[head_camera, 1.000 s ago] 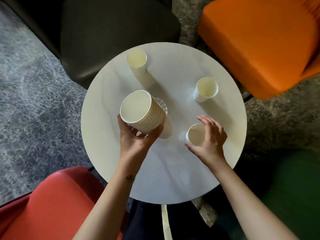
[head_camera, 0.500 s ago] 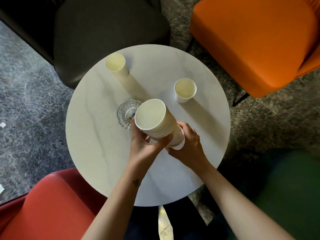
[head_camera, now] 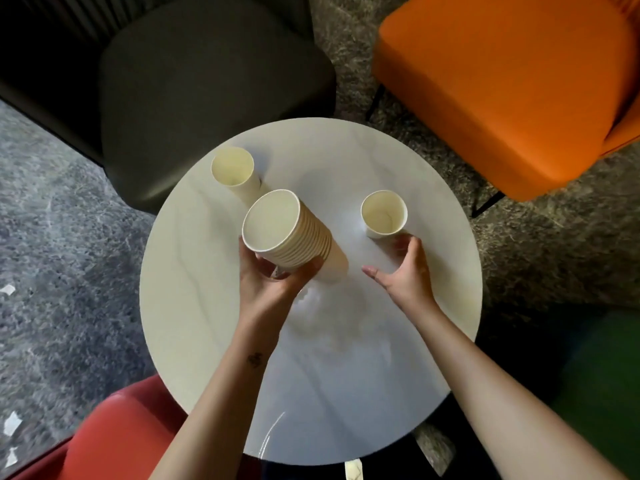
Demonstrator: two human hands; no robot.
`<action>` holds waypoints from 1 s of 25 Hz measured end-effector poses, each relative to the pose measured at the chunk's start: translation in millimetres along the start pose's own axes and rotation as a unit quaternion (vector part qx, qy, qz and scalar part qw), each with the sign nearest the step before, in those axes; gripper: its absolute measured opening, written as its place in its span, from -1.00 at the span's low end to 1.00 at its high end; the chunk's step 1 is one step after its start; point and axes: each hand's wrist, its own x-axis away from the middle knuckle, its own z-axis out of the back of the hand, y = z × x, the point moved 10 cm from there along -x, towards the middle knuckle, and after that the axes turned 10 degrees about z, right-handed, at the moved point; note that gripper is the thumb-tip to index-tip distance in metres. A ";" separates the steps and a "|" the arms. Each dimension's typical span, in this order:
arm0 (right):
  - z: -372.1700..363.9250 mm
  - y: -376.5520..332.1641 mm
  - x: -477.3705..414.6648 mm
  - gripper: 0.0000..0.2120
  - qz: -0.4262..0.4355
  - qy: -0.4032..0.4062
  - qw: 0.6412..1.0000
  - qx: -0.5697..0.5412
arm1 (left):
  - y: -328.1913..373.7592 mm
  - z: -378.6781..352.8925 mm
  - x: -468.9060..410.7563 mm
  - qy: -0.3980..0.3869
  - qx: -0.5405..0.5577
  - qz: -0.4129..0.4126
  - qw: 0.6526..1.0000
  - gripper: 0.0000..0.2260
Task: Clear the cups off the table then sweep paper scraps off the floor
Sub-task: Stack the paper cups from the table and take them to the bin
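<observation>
My left hand [head_camera: 273, 282] grips a tall stack of nested paper cups [head_camera: 291, 233], tilted with its mouth toward me, above the round white table [head_camera: 194, 306]. A single paper cup [head_camera: 383, 213] stands upright at the right of the stack. My right hand [head_camera: 405, 268] is spread just below that cup, fingertips beside its base and thumb pointing left, holding nothing. Another paper cup [head_camera: 233, 169] stands at the table's far left, partly behind the stack. White paper scraps [head_camera: 12, 424] lie on the grey carpet at the left edge.
A dark chair [head_camera: 194, 84] stands behind the table, an orange chair [head_camera: 502, 81] at the back right, a red chair [head_camera: 114, 441] at the near left. A green seat [head_camera: 606, 382] is at the right. A bit of clear glass [head_camera: 275, 273] shows under the stack.
My right hand has let go of the bottom of the stack, leaving the cup it added there, and has moved right and outward to the single cup. The stack now covers the glass.
</observation>
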 end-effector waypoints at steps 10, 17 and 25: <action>-33.3 -83.5 -33.0 -0.35 0.126 0.047 0.988 0.070 | 28.2 36.9 -50.9 -0.012 0.032 0.002 0.999 -0.27; -79.0 -164.1 -16.7 -0.42 0.222 0.017 0.973 0.056 | 29.8 65.7 -63.9 -0.010 0.054 -0.001 0.999 -0.17; -129.6 -188.7 -31.3 -0.41 0.201 -0.096 0.974 -0.028 | 17.4 134.1 -76.9 0.072 0.095 0.012 0.993 -0.10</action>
